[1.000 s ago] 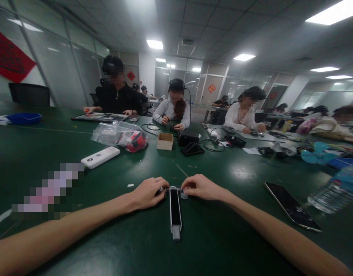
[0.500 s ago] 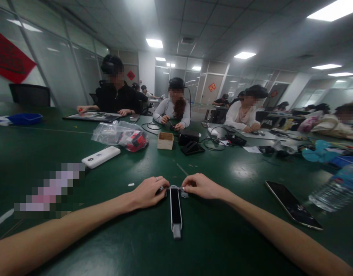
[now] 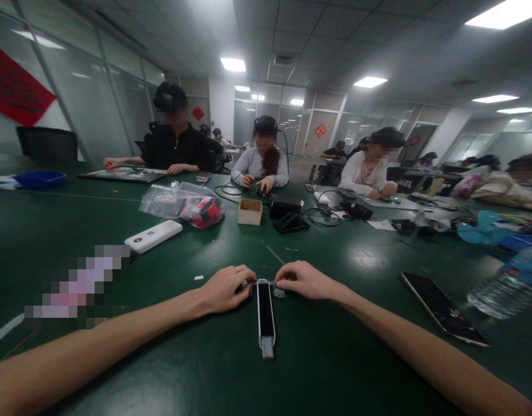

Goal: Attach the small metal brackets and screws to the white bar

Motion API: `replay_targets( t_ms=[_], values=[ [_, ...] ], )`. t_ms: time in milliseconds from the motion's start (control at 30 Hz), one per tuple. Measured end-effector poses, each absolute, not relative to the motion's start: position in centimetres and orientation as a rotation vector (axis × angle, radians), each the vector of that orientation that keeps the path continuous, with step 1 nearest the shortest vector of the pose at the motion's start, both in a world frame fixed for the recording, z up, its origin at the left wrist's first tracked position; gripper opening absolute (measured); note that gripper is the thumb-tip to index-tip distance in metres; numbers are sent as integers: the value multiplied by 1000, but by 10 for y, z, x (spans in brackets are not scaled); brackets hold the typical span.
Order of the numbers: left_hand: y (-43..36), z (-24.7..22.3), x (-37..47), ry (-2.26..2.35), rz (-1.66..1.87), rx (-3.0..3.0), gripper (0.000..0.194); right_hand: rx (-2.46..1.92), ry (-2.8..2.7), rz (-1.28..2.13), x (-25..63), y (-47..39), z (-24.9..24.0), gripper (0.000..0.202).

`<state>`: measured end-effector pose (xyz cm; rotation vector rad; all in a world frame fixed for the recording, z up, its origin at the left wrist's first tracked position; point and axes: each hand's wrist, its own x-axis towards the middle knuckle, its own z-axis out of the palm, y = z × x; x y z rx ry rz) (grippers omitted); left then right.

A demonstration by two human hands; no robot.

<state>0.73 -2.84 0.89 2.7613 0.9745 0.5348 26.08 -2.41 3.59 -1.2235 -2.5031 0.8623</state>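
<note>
A long, narrow device [image 3: 266,309] with a white frame, a black top face and a grey tab at its near end lies on the green table, pointing towards me. At its far end, small metal-looking parts stick out on both sides. My left hand [image 3: 226,290] is closed at the left side, thumb and fingers pinched round one such part, which they mostly cover. On the right, my right hand [image 3: 307,281] pinches the other side's part near its tip. A small grey piece [image 3: 279,293] shows just under those right fingertips. The parts are too small to name.
A smartphone [image 3: 443,309] and a plastic water bottle [image 3: 506,289] lie to the right. Left are a white power bank [image 3: 154,236] and a plastic bag [image 3: 162,200] with a red item. A small box [image 3: 250,212] stands ahead. Several people sit across the table.
My hands and the narrow device stay nearly still. Across the table, the middle person's hands have shifted slightly, and the board before the person at the left has slid left.
</note>
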Motion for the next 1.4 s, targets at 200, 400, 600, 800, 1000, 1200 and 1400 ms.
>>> replay_targets(
  t_ms=[200,400,600,800,1000,1200,1400],
  values=[
    [-28,8,6,966,536,2775,20,-1214,-2511,878,261,-25,38,25],
    [-28,7,6,960,539,2773,20,-1281,-2503,836,260,-26,39,26],
    [-28,7,6,963,537,2761,20,-1299,-2484,871,259,-28,42,26],
    [-30,11,7,982,527,2765,18,-1325,-2418,942,256,-25,37,22],
    [-30,11,7,984,529,2774,19,-1328,-2382,1012,256,-26,35,21],
    [-30,11,7,970,534,2771,18,-1329,-2461,920,256,-28,39,23],
    [-30,10,6,969,536,2769,18,-1299,-2492,891,258,-27,36,25]
  ],
)
